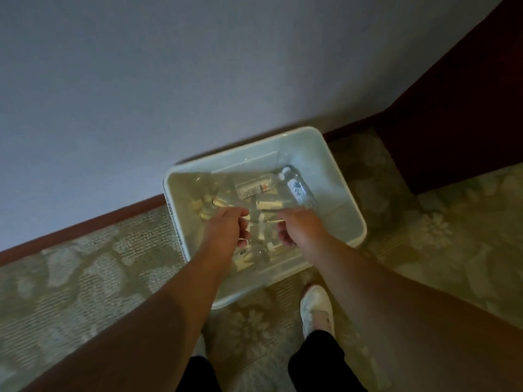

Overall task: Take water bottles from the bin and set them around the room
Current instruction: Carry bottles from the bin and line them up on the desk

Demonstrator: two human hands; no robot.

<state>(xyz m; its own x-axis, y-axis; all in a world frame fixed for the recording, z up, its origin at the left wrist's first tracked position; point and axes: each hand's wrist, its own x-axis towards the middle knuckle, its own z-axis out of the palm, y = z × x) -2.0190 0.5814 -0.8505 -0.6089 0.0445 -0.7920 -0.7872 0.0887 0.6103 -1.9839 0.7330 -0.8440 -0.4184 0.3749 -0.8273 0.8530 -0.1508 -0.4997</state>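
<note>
A white plastic bin (343,193) sits on the carpet against the wall. Several clear water bottles lie inside it; one with a blue-and-white label (297,190) rests at the far right. Both my hands reach down into the bin. My left hand (226,230) has thumb and fingers curled around a clear bottle (259,232) lying in the middle. My right hand (298,229) is curled on another clear bottle (270,205) just beside it. The bottles are transparent and blurred, and my hands hide parts of them.
A pale wall with a dark red baseboard (85,224) runs behind the bin. Dark wooden furniture (452,123) stands at the right. Floral patterned carpet (438,236) surrounds the bin. My white shoe (315,309) stands just in front of it.
</note>
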